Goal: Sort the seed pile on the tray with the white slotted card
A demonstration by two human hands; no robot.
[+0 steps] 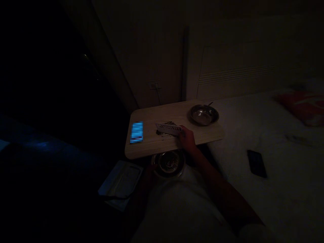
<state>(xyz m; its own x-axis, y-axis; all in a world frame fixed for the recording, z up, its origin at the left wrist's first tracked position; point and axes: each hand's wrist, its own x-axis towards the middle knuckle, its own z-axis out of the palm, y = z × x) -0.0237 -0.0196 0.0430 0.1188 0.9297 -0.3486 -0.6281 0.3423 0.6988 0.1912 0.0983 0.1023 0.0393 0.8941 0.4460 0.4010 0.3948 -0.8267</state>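
The room is very dark. My right hand (pixel 187 137) is closed round the handle of a knife (pixel 168 128) with a pale blade that lies over a small heap of dark bits (pixel 165 131) on a light wooden board (pixel 152 145). Below the board's front edge a metal bowl (pixel 169 163) holds dark scraps. My left hand (pixel 149 168) seems to be at that bowl's left rim, but it is almost lost in the dark and its fingers do not show.
An empty metal bowl (pixel 204 114) stands at the board's far right. A lit phone screen (pixel 137 132) lies at the board's left. A black phone (pixel 257 163) lies on the white bed at right. A pale flat tray (pixel 121 182) sits lower left.
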